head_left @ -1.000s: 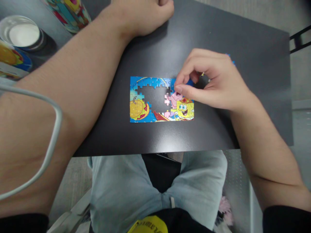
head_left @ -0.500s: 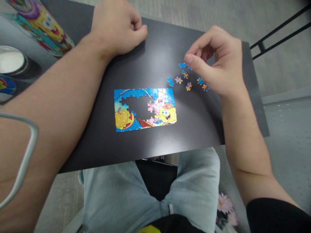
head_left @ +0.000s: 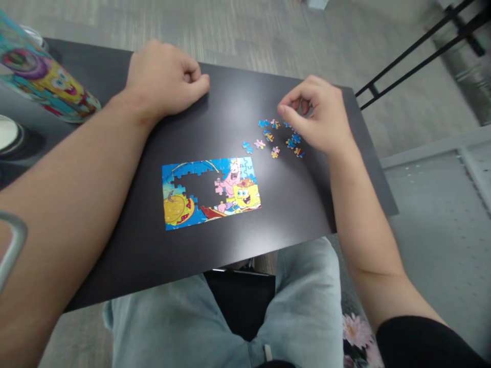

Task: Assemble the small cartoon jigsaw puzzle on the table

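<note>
A partly assembled cartoon jigsaw puzzle (head_left: 245, 197) lies on the dark table, with an irregular gap in its middle. Loose jigsaw pieces (head_left: 275, 152) are scattered beyond its upper right corner. My right hand (head_left: 316, 113) hovers over these pieces, its thumb and index fingertips together and the other fingers curled. Nothing shows between those fingertips, and the hand hides part of the pile. Curled into a loose fist, my left hand (head_left: 164, 79) rests near the table's far edge, apart from the puzzle, with no object visible in it.
A tall cartoon-printed container (head_left: 57, 84) stands at the left, with a dark round jar (head_left: 11, 135) in front of it. The dark table (head_left: 230, 245) ends just before my legs. Past its right side are a black metal frame (head_left: 406, 66) and pink flowers (head_left: 356, 329).
The view has shifted, so the table and both hands appear lower and farther left. More loose pieces show beside my right hand. My left hand keeps its curled shape.
</note>
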A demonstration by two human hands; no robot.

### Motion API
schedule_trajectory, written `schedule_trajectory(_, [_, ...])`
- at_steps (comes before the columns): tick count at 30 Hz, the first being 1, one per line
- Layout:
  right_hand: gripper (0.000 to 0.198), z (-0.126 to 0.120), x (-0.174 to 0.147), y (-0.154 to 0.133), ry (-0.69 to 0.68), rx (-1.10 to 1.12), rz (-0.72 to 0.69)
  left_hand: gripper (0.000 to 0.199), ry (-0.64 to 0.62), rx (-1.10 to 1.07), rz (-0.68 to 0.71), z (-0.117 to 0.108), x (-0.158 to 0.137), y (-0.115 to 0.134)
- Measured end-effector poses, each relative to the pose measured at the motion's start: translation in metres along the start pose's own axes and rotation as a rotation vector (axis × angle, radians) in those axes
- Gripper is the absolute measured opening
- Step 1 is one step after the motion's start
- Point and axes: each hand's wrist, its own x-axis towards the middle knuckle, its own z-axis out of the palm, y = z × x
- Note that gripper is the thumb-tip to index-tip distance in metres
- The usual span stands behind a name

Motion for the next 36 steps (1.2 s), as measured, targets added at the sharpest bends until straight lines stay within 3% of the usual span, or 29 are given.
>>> schedule_trajectory(7, [0.008, -0.004, -0.001, 0.023, -0.039, -0.013, 0.023, 0.053, -0.038, 0.036, -0.044, -0.003, 0.001, 0.001])
schedule_trajectory(11, [0.020, -0.003, -0.003, 0.026, -0.070, -0.044, 0.018, 0.056, -0.070, 0.051, -0.040, -0.006, 0.001, 0.000])
schedule_trajectory(17, [0.017, -0.007, -0.003, 0.027, -0.133, -0.065, 0.018, 0.058, -0.091, 0.084, -0.063, -0.007, 0.001, 0.003])
schedule_trajectory(27, [0.010, -0.011, -0.003, 0.012, -0.219, 0.068, -0.002, 0.060, -0.090, 0.084, -0.054, -0.006, 0.001, 0.004])
schedule_trajectory(36, [0.017, -0.013, -0.003, 0.002, -0.286, 0.188, 0.024, 0.054, -0.079, 0.043, -0.062, -0.008, 0.000, 0.001])
